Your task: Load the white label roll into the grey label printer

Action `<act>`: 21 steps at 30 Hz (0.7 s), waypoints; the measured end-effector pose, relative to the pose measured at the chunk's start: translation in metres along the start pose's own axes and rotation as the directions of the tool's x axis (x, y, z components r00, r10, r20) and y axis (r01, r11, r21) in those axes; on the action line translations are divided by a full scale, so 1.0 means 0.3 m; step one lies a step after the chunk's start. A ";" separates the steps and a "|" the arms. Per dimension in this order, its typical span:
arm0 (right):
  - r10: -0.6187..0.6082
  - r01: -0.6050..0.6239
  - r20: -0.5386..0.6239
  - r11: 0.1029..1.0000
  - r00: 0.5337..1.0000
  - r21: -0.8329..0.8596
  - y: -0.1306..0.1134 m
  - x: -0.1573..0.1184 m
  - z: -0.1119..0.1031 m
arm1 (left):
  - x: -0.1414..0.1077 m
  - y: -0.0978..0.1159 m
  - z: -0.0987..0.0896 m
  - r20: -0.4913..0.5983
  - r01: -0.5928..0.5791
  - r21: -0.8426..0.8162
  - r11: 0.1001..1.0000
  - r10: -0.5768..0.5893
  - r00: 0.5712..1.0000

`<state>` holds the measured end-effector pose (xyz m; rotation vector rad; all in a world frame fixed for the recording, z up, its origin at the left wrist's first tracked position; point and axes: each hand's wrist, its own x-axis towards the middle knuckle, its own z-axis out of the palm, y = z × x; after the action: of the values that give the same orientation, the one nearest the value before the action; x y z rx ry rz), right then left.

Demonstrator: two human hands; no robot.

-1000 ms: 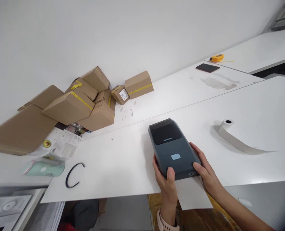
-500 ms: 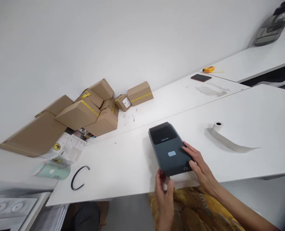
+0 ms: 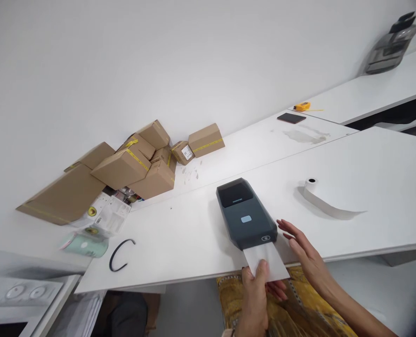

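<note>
A dark grey label printer (image 3: 248,206), with a black window panel and a pale blue button, rests on the white table (image 3: 179,243). Out of its near end comes a strip of white paper (image 3: 276,267). My left hand (image 3: 257,292) grips this paper, thumb on top and fingers underneath. Just right of the printer's near corner, my right hand (image 3: 304,250) hovers with fingers stretched out and holds nothing. Farther right stands a small white paper roll (image 3: 312,186), its loose end trailing across the table.
Several cardboard boxes (image 3: 123,168) are piled at the back left, two more beside them. A black curved band (image 3: 114,255) and a green roll (image 3: 90,245) lie at left. At the back right are a dark phone (image 3: 291,118) and a yellow tape measure (image 3: 302,107).
The left hand has moved from the printer's near edge onto the paper, which now sticks out much farther. The right hand has let go of the printer's side and moved slightly right.
</note>
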<state>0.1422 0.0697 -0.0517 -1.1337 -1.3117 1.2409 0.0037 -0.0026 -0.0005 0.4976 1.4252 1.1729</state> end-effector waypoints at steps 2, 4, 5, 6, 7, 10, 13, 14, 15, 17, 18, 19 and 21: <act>-0.009 0.009 -0.010 0.999 1.000 -0.033 -0.003 0.003 -0.004 | 0.001 -0.011 -0.009 0.000 0.002 0.045 0.999 -0.002 1.000; -0.061 0.059 -0.022 0.995 0.998 -0.085 -0.023 0.015 0.000 | 0.004 -0.021 -0.021 -0.001 0.005 0.077 0.997 -0.005 1.000; -0.119 0.116 -0.023 0.986 0.993 -0.122 -0.039 0.023 0.005 | 0.006 -0.026 -0.027 0.004 0.006 0.085 0.996 -0.007 1.000; -0.200 0.195 -0.014 0.966 0.980 -0.169 -0.060 0.033 0.011 | 0.007 -0.031 -0.035 0.014 0.007 0.089 0.996 -0.009 1.000; -0.296 0.290 0.007 0.931 0.955 -0.223 -0.083 0.045 0.017 | 0.008 -0.037 -0.043 0.037 0.009 0.092 0.996 -0.012 0.999; -0.555 0.558 0.127 0.740 0.822 -0.376 -0.155 0.088 0.039 | 0.005 -0.064 -0.080 0.165 -0.008 0.074 0.997 -0.005 0.986; -0.668 0.693 0.254 0.545 0.699 -0.472 -0.206 0.137 0.061 | -0.001 -0.094 -0.127 0.266 -0.030 -0.042 0.999 0.040 0.963; -0.680 0.713 0.291 0.492 0.673 -0.499 -0.216 0.152 0.068 | -0.001 -0.101 -0.144 0.268 -0.021 -0.088 0.996 0.044 0.963; -0.683 0.726 0.325 0.444 0.653 -0.525 -0.222 0.165 0.074 | 0.001 -0.104 -0.161 0.257 -0.004 -0.123 0.992 0.035 0.966; -0.684 0.735 0.370 0.368 0.629 -0.569 -0.225 0.184 0.084 | 0.009 -0.098 -0.195 0.210 0.028 -0.150 0.988 0.004 0.978; -0.682 0.734 0.382 0.341 0.623 -0.588 -0.224 0.189 0.088 | 0.015 -0.088 -0.211 0.171 0.026 -0.153 0.988 0.001 0.985; -0.683 0.732 0.390 0.319 0.618 -0.602 -0.222 0.192 0.091 | 0.022 -0.073 -0.226 0.118 0.006 -0.152 0.988 0.013 0.993; -0.682 0.722 0.395 0.289 0.616 -0.628 -0.216 0.192 0.098 | 0.036 -0.034 -0.251 -0.025 -0.090 -0.119 0.989 0.088 0.996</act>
<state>0.1067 0.1209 0.0155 -0.8088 -2.1519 -0.0228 -0.0646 -0.0251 -0.0272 0.4704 1.3517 1.3297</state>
